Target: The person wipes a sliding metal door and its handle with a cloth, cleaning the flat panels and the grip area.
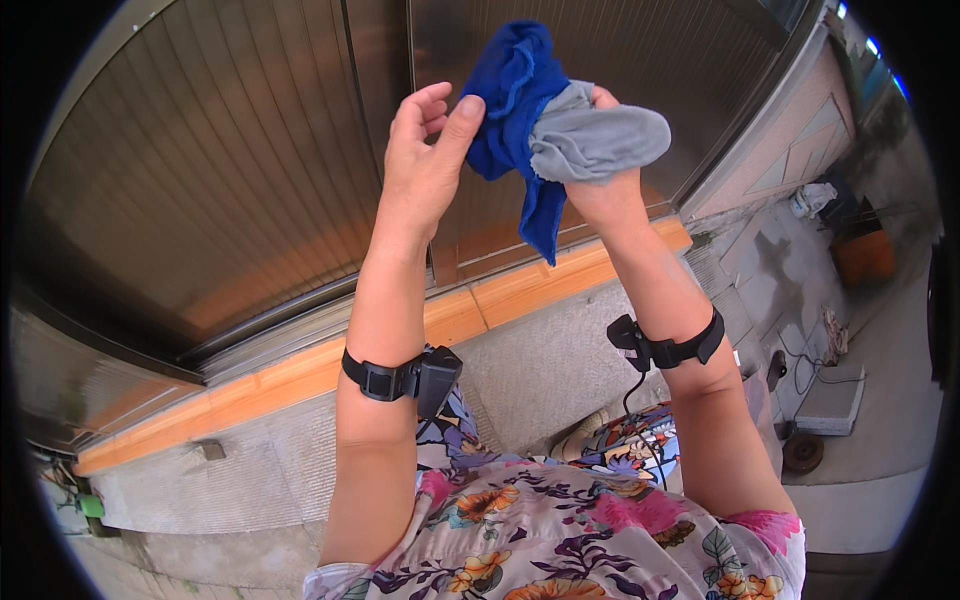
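Note:
My right hand [606, 191] is closed around a bunched blue cloth [510, 97] and a grey cloth [600, 139], whose folds hide most of its fingers. The blue cloth spreads up and to the left of the grey one, and a narrow blue end hangs down between my forearms. At the left edge of the blue cloth is my left hand [429, 150], its thumb close against the fabric and its fingers curled apart from it. Whether the left thumb presses on the cloth cannot be told. Both forearms wear black straps with small black devices.
Ribbed, dark metallic door panels [225, 180] stand in front of me, above an orange-brown tiled sill [517, 296]. Rough concrete [540, 375] lies below the sill. At the right are a grey block [831, 401], a round brown object [802, 453], a cable and an orange container [864, 256].

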Available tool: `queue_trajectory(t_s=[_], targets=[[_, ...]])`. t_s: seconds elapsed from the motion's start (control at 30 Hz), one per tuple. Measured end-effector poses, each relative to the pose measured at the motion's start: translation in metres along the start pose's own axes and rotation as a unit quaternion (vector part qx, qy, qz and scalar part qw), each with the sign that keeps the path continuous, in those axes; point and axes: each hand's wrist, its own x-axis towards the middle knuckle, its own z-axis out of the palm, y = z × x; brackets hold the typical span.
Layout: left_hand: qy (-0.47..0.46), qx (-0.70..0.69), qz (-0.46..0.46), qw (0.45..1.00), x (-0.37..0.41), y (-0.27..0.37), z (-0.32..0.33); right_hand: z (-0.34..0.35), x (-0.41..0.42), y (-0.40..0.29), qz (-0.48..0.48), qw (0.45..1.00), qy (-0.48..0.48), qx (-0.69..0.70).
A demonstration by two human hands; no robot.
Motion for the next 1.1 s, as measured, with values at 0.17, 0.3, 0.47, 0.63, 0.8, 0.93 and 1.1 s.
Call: queue_trajectory(t_s=[0.17, 0.3, 0.47, 0.63, 0.8, 0.93, 1.1], targets=[[0.148, -0.138, -0.114, 0.973, 0.026, -0.018, -0.054, 0.035, 0.128, -0.011, -0.263, 0.908, 0.163, -0.284], [0.03, -0.251, -0.198, 0.947, 0.026, -0.043, -0.056, 0.087, 0.11, -0.012, -0.33, 0.851, 0.166, -0.373], [0.011, -0.32, -0.244, 0.916, 0.03, -0.057, -0.059, 0.12, -0.001, 0.057, -0.289, 0.898, 0.114, -0.313], [-0.046, -0.29, -0.21, 0.933, 0.038, -0.069, -0.058, 0.135, -0.116, 0.101, -0.24, 0.921, -0.038, -0.305], [-0.058, -0.294, -0.215, 0.93, 0.04, -0.069, -0.061, 0.115, -0.053, 0.07, -0.215, 0.935, -0.006, -0.281], [-0.054, -0.251, -0.196, 0.947, 0.039, -0.068, -0.067, 0.077, 0.08, 0.028, -0.31, 0.886, 0.137, -0.317], [-0.089, -0.26, -0.187, 0.943, 0.038, -0.069, -0.073, 0.093, 0.085, 0.021, -0.342, 0.885, 0.169, -0.265]])
